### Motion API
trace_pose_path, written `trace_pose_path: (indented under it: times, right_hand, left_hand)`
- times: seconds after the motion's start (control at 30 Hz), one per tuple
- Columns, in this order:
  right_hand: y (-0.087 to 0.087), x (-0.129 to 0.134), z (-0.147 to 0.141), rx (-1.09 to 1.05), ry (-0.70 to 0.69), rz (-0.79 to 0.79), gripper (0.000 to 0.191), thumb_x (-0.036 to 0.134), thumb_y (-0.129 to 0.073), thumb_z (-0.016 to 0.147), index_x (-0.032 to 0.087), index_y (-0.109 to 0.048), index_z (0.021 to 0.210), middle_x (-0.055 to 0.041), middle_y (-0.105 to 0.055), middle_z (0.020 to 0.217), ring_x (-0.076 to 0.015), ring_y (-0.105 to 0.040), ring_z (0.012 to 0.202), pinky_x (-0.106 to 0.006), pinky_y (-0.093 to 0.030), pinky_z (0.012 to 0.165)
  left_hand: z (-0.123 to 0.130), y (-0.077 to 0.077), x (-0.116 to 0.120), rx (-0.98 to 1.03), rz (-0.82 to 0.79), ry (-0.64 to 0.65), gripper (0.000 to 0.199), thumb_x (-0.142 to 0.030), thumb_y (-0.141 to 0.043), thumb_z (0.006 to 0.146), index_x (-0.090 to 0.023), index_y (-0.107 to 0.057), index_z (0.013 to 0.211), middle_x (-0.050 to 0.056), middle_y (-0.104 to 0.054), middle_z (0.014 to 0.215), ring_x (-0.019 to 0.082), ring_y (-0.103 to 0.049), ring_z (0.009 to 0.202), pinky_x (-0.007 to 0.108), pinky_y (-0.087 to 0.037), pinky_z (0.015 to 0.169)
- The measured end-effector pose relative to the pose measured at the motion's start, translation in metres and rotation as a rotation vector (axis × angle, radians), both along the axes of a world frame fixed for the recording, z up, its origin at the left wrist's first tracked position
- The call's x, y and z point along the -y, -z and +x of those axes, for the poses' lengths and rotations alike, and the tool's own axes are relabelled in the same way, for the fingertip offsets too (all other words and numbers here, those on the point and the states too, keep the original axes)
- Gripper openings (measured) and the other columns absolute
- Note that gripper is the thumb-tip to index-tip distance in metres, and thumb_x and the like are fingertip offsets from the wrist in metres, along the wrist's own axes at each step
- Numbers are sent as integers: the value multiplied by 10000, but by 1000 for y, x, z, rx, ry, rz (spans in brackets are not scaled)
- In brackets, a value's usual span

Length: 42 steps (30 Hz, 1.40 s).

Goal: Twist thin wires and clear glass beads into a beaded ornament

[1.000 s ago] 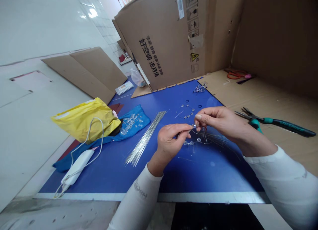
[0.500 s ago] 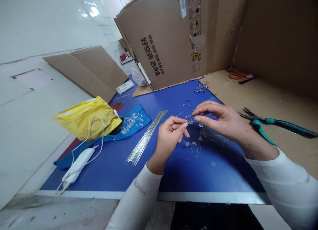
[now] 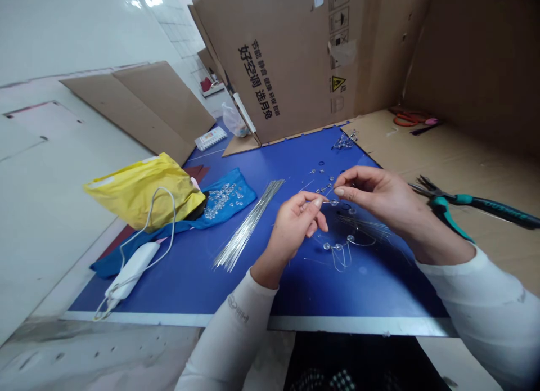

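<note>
A thin wire strung with clear beads hangs in a loose loop between and below my hands, over the blue table. My left hand pinches this wire between thumb and forefinger, close to a clear bead. Just to the right, my right hand has its thumb and forefinger together on a fine wire end. A fan of thin wires lies under the right hand. Several loose beads and small rings lie beyond the fingers.
A bundle of silvery wires lies left of my hands. Farther left are beads on blue cloth, a yellow bag and a white power strip. Pliers and orange scissors rest on cardboard at right.
My right thumb and forefinger have closed on the wire end and moved slightly right. The left hand and beaded loop have shifted a little right. The camera view has tilted slightly down.
</note>
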State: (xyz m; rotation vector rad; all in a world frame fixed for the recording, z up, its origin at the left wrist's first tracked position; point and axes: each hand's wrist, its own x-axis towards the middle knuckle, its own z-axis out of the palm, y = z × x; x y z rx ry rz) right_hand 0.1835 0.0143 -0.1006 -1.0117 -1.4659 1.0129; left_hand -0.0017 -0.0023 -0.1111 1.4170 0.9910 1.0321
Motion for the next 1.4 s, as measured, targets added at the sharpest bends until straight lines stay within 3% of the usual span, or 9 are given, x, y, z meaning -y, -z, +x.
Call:
trace_pose_path:
  times: [0.5, 0.87, 1.2, 1.4]
  right_hand:
    - [2, -2, -6, -69, 26, -225, 325, 494, -850, 545, 225, -682, 612, -6, -633, 651, -180, -544, 683, -349, -432, 694]
    - [2, -3, -6, -72, 46, -259, 338, 509, -864, 524, 226, -689, 585, -5, -641, 627, -176, -536, 658, -365, -427, 719]
    - [2, -2, -6, -105, 27, -282, 178, 358, -817, 565, 227, -697, 568, 1, -651, 620, -162, -534, 641, -351, -431, 715]
    - [0, -2, -1, 1, 55, -221, 135, 352, -763, 617, 221, -731, 628, -8, -664, 646, -170, -537, 651, -341, -402, 675]
  left_hand:
    - [3, 3, 1, -17, -45, 9, 254, -415, -585, 936, -161, -585, 947, -16, -650, 576, 44, -388, 390, 183, -271, 426]
    - [5, 4, 1, -14, -54, -6, 246, -404, -581, 937, -158, -585, 935, -15, -649, 572, 43, -388, 388, 185, -264, 426]
    - [6, 5, 1, -3, -59, -5, 253, -407, -589, 938, -154, -586, 929, -11, -648, 569, 44, -386, 388, 188, -261, 428]
    - [4, 6, 0, 1, -66, -3, 253, -402, -584, 938, -150, -598, 943, -13, -651, 575, 40, -385, 387, 185, -257, 426]
